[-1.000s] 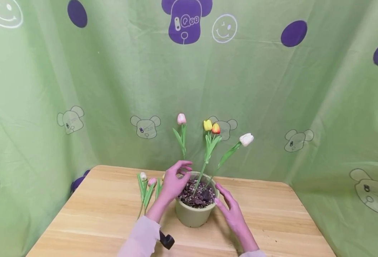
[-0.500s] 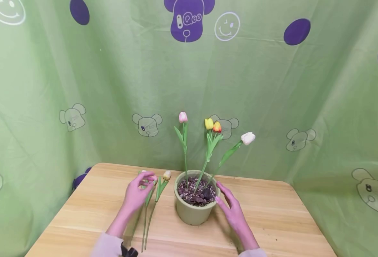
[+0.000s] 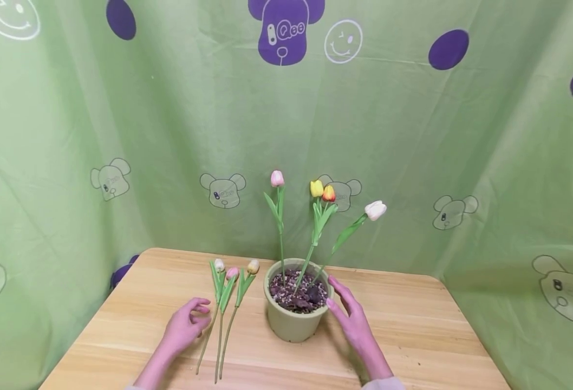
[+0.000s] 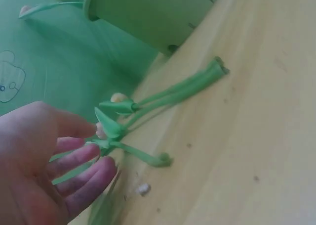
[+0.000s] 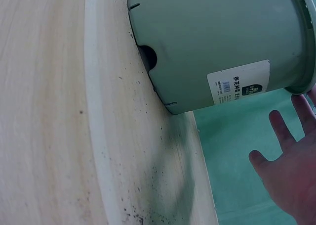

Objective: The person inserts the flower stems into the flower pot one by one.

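Note:
Left of the pot, three artificial tulips lie side by side on the table: a white tulip, a pink tulip and a pale yellow tulip. My left hand is just left of their stems, fingers loosely bent and nothing in them; the left wrist view has its fingertips beside the green leaves. My right hand rests its extended fingertips at the right rim of the green flowerpot. In the pot's dark soil stand a pink, a yellow, a red-orange and a leaning white tulip.
The wooden table ends at a green patterned curtain that hangs behind it and on both sides. Dark soil crumbs are scattered on the tabletop near the pot. A white label is stuck on the pot's side.
My left hand has moved from the pot leftward past the lying tulip heads, then down toward me beside their stems. My right hand stays at the pot's rim.

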A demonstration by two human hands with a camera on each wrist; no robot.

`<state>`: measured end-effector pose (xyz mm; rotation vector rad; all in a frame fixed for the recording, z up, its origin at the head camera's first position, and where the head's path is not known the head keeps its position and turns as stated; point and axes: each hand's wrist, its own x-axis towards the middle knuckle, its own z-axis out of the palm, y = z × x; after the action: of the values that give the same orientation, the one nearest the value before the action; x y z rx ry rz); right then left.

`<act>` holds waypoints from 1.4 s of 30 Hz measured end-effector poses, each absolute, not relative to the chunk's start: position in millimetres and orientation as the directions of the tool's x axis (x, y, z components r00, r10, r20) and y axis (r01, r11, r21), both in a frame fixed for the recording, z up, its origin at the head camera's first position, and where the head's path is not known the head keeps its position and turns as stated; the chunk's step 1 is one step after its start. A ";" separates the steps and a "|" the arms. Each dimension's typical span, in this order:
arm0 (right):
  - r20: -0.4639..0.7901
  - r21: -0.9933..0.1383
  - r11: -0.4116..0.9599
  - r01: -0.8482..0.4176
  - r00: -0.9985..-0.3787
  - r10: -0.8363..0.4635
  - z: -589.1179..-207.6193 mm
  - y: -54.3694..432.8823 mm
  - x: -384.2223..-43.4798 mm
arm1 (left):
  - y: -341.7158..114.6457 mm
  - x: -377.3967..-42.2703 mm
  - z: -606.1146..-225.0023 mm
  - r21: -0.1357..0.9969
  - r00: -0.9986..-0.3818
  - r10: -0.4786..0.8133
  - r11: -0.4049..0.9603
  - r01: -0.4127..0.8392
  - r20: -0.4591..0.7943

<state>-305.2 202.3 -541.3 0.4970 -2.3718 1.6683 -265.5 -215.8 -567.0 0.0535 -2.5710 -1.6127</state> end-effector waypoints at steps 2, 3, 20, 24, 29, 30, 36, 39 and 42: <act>0.349 -0.873 0.304 -0.382 -0.924 -0.157 -541.4 202.1 -304.9 | -216.3 -264.0 -569.7 0.906 -0.996 -0.073 0.423 0.015 0.051; 0.349 -0.874 0.303 -0.381 -0.924 -0.156 -541.4 202.0 -304.7 | -216.3 -263.5 -570.7 0.910 -0.997 -0.067 0.414 0.010 0.041; 0.350 -0.873 0.302 -0.383 -0.923 -0.161 -542.7 203.1 -302.3 | -205.7 -263.2 -574.1 0.876 -1.000 -0.028 0.483 -0.001 0.014; 0.344 -0.876 0.299 -0.377 -0.925 -0.159 -543.3 202.6 -304.4 | -210.8 -264.1 -568.5 0.881 -1.000 0.007 0.472 -0.018 -0.024; 0.343 -0.883 0.287 -0.372 -0.928 -0.149 -543.6 202.2 -305.0 | -216.9 -264.7 -562.8 0.908 -0.995 0.031 0.413 -0.075 -0.096; 0.341 -0.884 0.286 -0.370 -0.928 -0.147 -543.6 202.1 -305.0 | -217.9 -264.1 -562.4 0.917 -0.994 0.030 0.389 -0.086 -0.106; 0.337 -0.884 0.289 -0.367 -0.930 -0.149 -542.7 202.1 -305.4 | -224.0 -260.3 -561.6 0.936 -0.994 -0.011 0.336 -0.107 -0.110; 0.340 -0.883 0.289 -0.371 -0.928 -0.151 -542.4 202.1 -305.0 | -225.5 -260.3 -561.6 0.940 -0.995 -0.023 0.327 -0.096 -0.094; 0.341 -0.885 0.281 -0.371 -0.928 -0.151 -542.7 201.9 -304.8 | -226.6 -260.0 -560.9 0.945 -0.995 -0.027 0.313 -0.097 -0.094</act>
<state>-304.8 201.9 -542.7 0.4863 -2.3552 1.7094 -260.0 -226.6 -560.9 0.1229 -2.5931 -1.8739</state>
